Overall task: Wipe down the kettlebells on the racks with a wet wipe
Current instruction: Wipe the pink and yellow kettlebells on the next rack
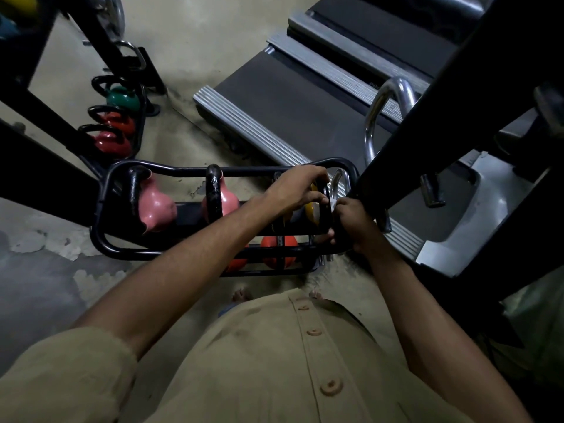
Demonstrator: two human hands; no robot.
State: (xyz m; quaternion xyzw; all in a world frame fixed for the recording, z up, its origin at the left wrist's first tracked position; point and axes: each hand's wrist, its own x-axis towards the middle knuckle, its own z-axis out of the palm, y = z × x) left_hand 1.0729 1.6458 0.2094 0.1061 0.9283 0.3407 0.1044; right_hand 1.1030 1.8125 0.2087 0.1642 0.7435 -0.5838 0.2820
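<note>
**We hold the wipe to the yellow kettlebell's handle**

Nearest us, our right hand (351, 222) pinches the white wet wipe (332, 204) against the black handle of the yellow kettlebell (312, 206). It sits at the right end of the black rack (183, 171), on the upper tier. Our left hand (300, 187) curls over that handle, steadying it. We judge the bell heavy and rigid, best gripped by its handle and left seated, while the wipe is limp and light. Further left sit the pink kettlebells (155, 206), and farther off the green kettlebell (122, 97).
</note>
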